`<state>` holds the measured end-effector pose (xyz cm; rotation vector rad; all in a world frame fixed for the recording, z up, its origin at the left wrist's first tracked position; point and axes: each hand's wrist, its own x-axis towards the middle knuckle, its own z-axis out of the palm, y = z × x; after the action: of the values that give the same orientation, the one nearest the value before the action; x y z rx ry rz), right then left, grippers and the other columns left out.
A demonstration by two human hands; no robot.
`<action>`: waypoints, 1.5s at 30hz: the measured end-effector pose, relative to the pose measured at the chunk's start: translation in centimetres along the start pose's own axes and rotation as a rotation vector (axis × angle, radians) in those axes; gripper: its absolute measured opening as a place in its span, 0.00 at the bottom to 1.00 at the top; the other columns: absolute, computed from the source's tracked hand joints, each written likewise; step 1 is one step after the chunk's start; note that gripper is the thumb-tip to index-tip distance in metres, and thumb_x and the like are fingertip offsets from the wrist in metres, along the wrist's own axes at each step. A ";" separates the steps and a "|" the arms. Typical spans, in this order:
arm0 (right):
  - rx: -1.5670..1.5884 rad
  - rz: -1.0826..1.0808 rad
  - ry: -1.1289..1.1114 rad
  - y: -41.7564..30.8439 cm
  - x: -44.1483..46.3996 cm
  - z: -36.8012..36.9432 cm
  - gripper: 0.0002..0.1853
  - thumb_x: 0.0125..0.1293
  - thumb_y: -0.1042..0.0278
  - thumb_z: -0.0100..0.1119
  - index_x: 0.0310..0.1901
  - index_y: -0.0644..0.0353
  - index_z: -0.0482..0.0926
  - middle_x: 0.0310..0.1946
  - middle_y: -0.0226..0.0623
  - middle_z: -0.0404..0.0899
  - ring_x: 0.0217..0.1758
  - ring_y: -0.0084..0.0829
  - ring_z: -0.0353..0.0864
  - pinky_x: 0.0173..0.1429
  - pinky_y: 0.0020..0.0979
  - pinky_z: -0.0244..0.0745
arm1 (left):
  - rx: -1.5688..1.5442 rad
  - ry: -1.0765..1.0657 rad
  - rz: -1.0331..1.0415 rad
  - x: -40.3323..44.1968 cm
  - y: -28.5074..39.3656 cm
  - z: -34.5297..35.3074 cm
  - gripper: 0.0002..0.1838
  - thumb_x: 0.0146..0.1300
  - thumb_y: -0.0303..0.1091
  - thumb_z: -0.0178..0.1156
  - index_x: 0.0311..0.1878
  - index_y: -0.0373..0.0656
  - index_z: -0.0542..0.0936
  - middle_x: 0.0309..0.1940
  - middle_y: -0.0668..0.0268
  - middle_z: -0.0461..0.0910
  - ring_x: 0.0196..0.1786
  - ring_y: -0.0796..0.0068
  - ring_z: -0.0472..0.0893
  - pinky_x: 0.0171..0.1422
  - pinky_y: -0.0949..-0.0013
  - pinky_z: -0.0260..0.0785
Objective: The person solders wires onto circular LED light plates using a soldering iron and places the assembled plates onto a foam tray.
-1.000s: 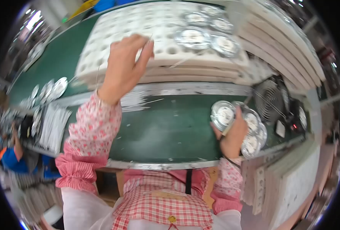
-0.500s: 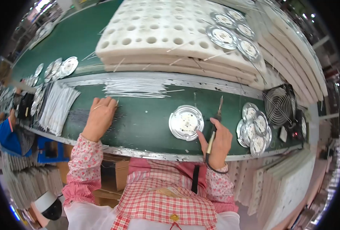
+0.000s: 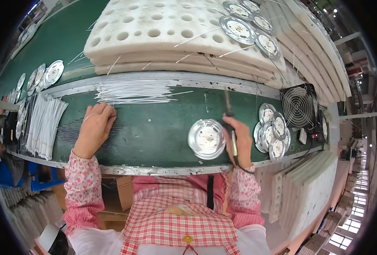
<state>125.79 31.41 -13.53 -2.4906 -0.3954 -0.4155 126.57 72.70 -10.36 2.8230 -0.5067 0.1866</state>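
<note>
My right hand (image 3: 241, 138) is closed round a soldering iron (image 3: 233, 146), whose tip points away from me and is smeared by motion. Just left of that hand, a round silver lamp disc (image 3: 206, 139) with a white centre lies on the green bench. My left hand (image 3: 94, 129) is closed, its fingertips together near the front edge of a pile of white wires (image 3: 133, 91). What those fingers hold, if anything, is too small to make out. Thin dark wires (image 3: 69, 131) lie beside and partly under the left hand.
White foam blocks with holes (image 3: 154, 46) are stacked behind, carrying several lamp discs (image 3: 238, 29). More discs (image 3: 277, 125) are piled at right beside a fan (image 3: 298, 106). A bundle of white wires (image 3: 48, 123) lies at left. The bench has a metal front edge (image 3: 163, 169).
The view has shifted, moving most things leftward. My right hand has moved away from the disc's edge with the soldering iron. My left hand has moved nearer the white wire pile.
</note>
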 end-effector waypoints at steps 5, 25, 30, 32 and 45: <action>-0.204 0.207 0.130 -1.6 -0.3 -2.3 0.35 0.52 0.65 0.80 0.61 0.60 0.75 0.49 0.44 0.83 0.50 0.46 0.83 0.55 0.39 0.76 | -0.055 0.082 -0.006 0.4 0.1 -0.4 0.08 0.61 0.23 0.64 0.41 0.41 0.75 0.37 0.61 0.77 0.42 0.56 0.76 0.48 0.58 0.64; 0.426 -0.012 0.002 -3.4 -2.8 -1.2 0.61 0.44 0.63 0.87 0.75 0.64 0.52 0.73 0.53 0.64 0.75 0.46 0.66 0.78 0.44 0.59 | -0.533 0.048 -0.099 -0.2 1.9 -0.6 0.07 0.61 0.23 0.67 0.39 0.36 0.79 0.33 0.62 0.83 0.38 0.65 0.81 0.49 0.66 0.69; 1.118 0.233 -0.025 -5.0 -1.9 -0.5 0.62 0.49 0.52 0.84 0.76 0.62 0.48 0.74 0.53 0.62 0.77 0.46 0.64 0.78 0.46 0.60 | -0.810 0.095 -0.160 1.8 8.6 0.4 0.04 0.63 0.23 0.67 0.38 0.37 0.82 0.31 0.68 0.82 0.34 0.80 0.79 0.41 0.74 0.72; 1.375 0.349 -0.074 -6.4 -1.3 -0.1 0.63 0.49 0.45 0.82 0.77 0.61 0.48 0.73 0.51 0.62 0.77 0.45 0.64 0.78 0.45 0.60 | -0.909 0.081 -0.071 2.5 12.2 1.3 0.05 0.63 0.24 0.68 0.41 0.39 0.85 0.32 0.68 0.81 0.34 0.80 0.80 0.41 0.75 0.72; 1.464 0.397 -0.149 -7.1 -1.2 -0.2 0.66 0.48 0.39 0.81 0.78 0.61 0.46 0.75 0.51 0.59 0.79 0.47 0.61 0.80 0.47 0.56 | -1.091 0.016 -0.137 3.8 17.5 2.0 0.05 0.61 0.23 0.68 0.40 0.36 0.85 0.31 0.66 0.81 0.33 0.78 0.79 0.37 0.73 0.70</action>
<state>122.08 36.70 -10.30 -1.0981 -0.1313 0.2123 123.99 55.13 -7.50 1.7718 -0.2704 -0.0846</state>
